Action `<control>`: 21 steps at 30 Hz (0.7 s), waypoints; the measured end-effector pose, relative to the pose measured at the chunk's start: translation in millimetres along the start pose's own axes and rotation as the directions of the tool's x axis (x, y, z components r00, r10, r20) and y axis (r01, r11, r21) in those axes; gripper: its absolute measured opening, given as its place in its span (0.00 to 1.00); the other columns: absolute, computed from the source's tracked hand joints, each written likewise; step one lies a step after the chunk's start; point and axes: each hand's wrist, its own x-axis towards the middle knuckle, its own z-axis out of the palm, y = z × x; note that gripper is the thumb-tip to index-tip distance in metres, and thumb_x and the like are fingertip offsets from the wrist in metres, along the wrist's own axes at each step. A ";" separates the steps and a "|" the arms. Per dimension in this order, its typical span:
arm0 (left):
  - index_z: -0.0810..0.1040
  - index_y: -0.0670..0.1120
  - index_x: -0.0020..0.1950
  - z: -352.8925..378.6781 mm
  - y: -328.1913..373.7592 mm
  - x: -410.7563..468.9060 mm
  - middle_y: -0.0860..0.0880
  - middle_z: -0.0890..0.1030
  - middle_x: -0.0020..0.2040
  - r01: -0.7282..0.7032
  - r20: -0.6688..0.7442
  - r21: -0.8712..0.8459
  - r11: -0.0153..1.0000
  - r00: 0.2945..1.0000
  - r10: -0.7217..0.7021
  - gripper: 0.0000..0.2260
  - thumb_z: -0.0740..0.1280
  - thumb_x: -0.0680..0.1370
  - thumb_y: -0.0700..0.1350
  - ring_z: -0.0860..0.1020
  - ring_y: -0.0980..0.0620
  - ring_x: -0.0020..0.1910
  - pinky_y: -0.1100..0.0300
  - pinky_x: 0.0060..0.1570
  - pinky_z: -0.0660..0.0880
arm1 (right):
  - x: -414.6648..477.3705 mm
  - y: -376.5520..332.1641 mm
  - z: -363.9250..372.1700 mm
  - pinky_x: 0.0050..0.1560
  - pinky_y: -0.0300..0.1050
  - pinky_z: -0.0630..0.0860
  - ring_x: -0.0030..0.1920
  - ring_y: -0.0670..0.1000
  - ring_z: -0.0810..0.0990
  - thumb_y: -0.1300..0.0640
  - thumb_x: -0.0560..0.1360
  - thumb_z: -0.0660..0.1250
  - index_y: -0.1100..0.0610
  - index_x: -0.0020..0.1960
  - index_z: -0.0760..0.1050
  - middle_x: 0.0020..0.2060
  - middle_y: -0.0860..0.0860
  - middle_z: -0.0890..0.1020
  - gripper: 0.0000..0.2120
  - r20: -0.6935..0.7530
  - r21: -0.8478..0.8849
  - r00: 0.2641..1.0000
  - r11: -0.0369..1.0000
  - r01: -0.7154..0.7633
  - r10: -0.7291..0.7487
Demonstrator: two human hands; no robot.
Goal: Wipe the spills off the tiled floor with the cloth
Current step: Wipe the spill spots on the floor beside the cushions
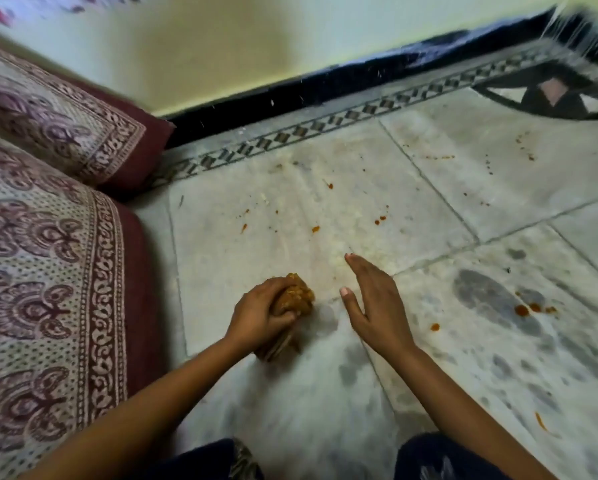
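Gripping the cloth [292,299], bunched and stained orange, our left hand [259,315] presses it on the floor [429,188] among orange spills [380,220]; our right hand [373,303] hovers beside, fingers straight.

My left grip [259,315] clutches the cloth [296,297] on the tiled floor [429,188] among orange spills [522,310]. My right grip [373,303] is just beside it, fingers [360,268] straight.

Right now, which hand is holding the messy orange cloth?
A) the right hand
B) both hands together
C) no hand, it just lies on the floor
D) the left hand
D. The left hand has its fingers curled round the bunched cloth on the tiled floor, while the right hand is open beside it and holds nothing.
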 end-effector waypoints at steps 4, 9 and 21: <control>0.73 0.49 0.67 -46.6 -9.2 15.7 0.49 0.77 0.63 0.075 -0.060 0.066 0.995 0.996 -0.071 0.37 0.59 0.61 0.64 0.76 0.47 0.58 0.57 0.53 0.72 | 18.8 -6.0 -4.5 0.68 0.48 0.61 0.69 0.54 0.68 0.47 0.77 0.52 0.57 0.72 0.65 0.68 0.54 0.71 0.26 0.072 -0.018 0.996 0.999 0.047 -0.046; 0.73 0.51 0.66 -82.0 -23.5 27.5 0.49 0.78 0.62 0.121 -0.149 0.109 0.987 0.983 -0.104 0.29 0.67 0.66 0.56 0.77 0.45 0.57 0.56 0.49 0.71 | 32.9 -10.0 -8.6 0.68 0.51 0.61 0.67 0.58 0.71 0.47 0.76 0.51 0.60 0.70 0.66 0.67 0.58 0.73 0.27 0.217 -0.157 0.972 0.979 0.131 -0.095; 0.64 0.56 0.72 -22.3 -88.1 70.4 0.49 0.75 0.67 0.235 -0.166 0.096 0.967 0.962 -0.218 0.29 0.67 0.72 0.57 0.75 0.45 0.62 0.52 0.58 0.68 | 31.3 21.9 56.2 0.71 0.45 0.38 0.76 0.56 0.48 0.38 0.68 0.33 0.59 0.76 0.46 0.76 0.57 0.49 0.42 0.421 -0.400 0.898 0.915 0.056 0.129</control>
